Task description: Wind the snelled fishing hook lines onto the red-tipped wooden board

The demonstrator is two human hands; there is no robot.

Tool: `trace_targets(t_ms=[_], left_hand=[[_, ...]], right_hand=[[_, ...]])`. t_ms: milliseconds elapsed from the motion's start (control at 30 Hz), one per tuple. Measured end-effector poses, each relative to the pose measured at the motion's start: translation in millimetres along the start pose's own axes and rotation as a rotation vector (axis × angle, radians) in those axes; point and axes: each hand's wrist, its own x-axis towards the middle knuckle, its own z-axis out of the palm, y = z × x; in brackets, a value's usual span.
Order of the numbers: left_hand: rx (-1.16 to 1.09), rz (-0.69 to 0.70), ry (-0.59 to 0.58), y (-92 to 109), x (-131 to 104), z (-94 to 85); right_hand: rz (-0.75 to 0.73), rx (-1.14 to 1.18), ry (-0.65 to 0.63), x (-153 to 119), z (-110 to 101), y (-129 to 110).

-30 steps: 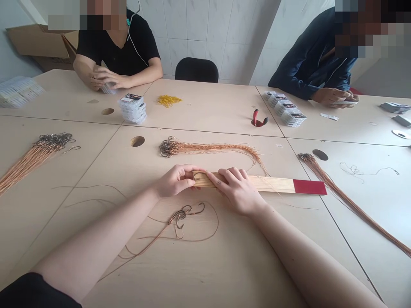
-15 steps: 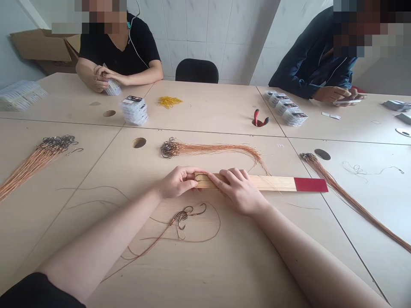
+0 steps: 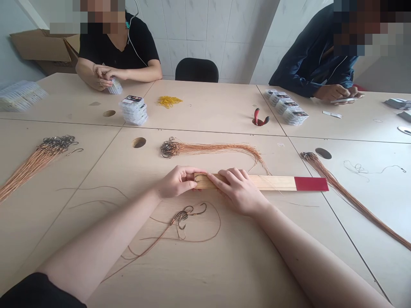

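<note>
2 hands [image 3: 175, 183] [image 3: 239, 191] closed on wooden strip [image 3: 265, 182], long axis left-to-right, red end [image 3: 311, 184] rightward.

A small workshop: shared table [image 3: 250, 265], bundled corded hooks [image 3: 208, 148], stacked packs [image 3: 134, 112], co-workers [image 3: 136, 49] opposite.

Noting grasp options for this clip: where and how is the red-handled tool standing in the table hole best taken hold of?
The red-handled tool is probably best gripped around both handles, from above: they stick up, splayed apart, out of the hole, where its lower end is hidden.
</note>
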Motion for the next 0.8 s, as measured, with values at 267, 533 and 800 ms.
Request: trace_targets(t_ms=[267,533,800], left_hand=[[-0.015,0.003,-0.004,2.6,-0.4,0.8],[0.019,-0.004,0.002,5.3,0.0,1.2],[0.033,0.008,0.008,1.8,0.5,0.2]], right_hand=[[0.011,0.014,-0.019,-0.6,1.0,0.2],[0.005,0.02,-0.021,-0.4,-0.1,0.0],[0.003,0.013,-0.023,0.4,-0.7,0.3]])
